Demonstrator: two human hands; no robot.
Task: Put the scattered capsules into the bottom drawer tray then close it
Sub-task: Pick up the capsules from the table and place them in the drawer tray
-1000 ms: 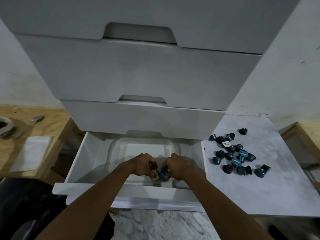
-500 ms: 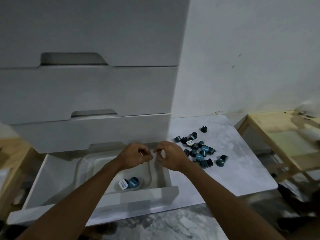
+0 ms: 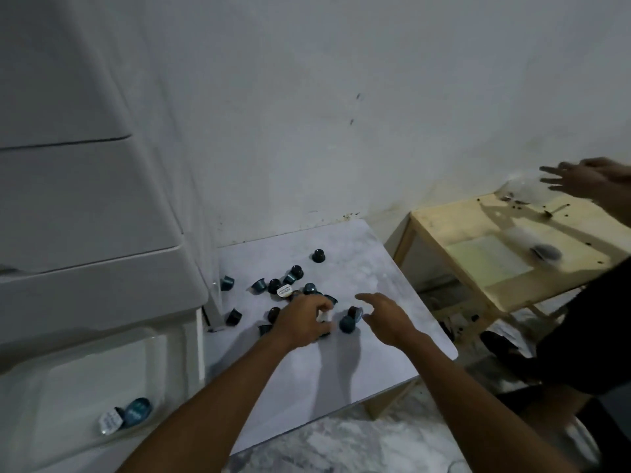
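Pinching a capsule (image 3: 325, 315) in curled left hand (image 3: 302, 320), right hand (image 3: 384, 317) spread open beside scattered capsules (image 3: 290, 285)

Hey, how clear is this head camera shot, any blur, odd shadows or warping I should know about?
Head view: dim, flat indoor light. The left hand and right hand throw soft shadows toward the camera on the marble slab. Motion blur smears the other person's hands over the wooden table. Wide-angle warping bends the drawer fronts. The capsules are soft, and the label text is unreadable.
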